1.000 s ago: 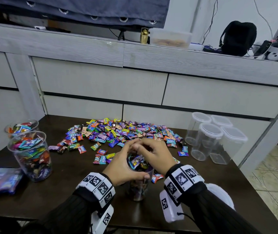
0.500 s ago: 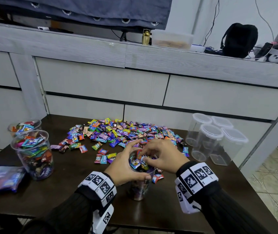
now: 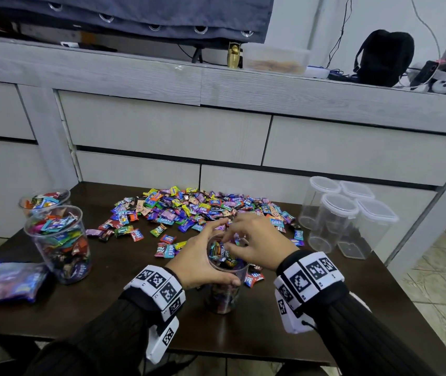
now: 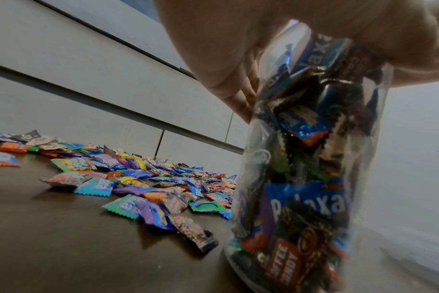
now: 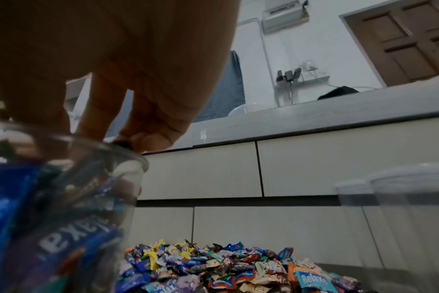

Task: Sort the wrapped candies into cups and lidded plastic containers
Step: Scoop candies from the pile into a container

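Note:
A clear plastic cup (image 3: 225,291) packed with wrapped candies stands on the dark table near its front edge. My left hand (image 3: 197,256) grips it just under the rim, thumb on the near side, fingers round the far side (image 4: 228,79). My right hand (image 3: 254,240) hovers over the cup's mouth with its fingers bent down into it. Its fingertips (image 5: 138,138) seem to pinch a small dark wrapper at the rim. A wide pile of loose candies (image 3: 197,210) lies just behind the cup.
Two candy-filled cups (image 3: 61,245) (image 3: 44,200) stand at the table's left, with a blue bag (image 3: 5,280) in front of them. Several empty lidded containers (image 3: 338,221) stand at the right. A few stray candies (image 3: 253,278) lie beside the held cup. Grey drawers rise behind the table.
Both hands stay at the cup. The right wrist has swung out to the right while its fingers remain over the cup's mouth.

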Demonstrator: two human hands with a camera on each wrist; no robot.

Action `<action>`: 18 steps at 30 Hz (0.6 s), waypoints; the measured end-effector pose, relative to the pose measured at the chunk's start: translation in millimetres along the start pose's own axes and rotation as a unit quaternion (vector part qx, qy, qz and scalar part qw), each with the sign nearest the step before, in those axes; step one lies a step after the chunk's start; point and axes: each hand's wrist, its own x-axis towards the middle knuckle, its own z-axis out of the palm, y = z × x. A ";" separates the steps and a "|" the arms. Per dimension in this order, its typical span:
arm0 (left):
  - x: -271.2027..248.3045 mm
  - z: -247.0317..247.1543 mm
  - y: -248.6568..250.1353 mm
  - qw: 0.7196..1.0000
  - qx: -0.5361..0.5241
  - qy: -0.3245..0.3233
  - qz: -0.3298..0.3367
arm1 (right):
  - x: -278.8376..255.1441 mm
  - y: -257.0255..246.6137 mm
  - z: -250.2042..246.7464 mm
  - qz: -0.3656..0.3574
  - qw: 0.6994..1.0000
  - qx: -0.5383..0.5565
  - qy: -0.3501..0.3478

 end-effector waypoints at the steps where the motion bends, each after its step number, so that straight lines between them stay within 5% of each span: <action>1: 0.0 -1.4 0.4 1.000 0.009 -0.002 0.001 | -0.7 0.1 2.8 0.004 0.999 -0.018 -0.026; 3: -0.9 -3.9 1.4 1.000 0.030 -0.003 0.008 | -1.4 0.3 8.4 0.001 0.999 -0.028 -0.041; 11: -13.9 -37.1 2.9 0.983 0.181 -0.004 0.042 | -4.6 15.3 21.9 0.101 0.973 0.132 0.158; 18: -43.3 -93.0 -7.2 0.931 0.361 0.050 -0.012 | -17.2 41.4 71.3 0.243 0.957 -0.021 -0.155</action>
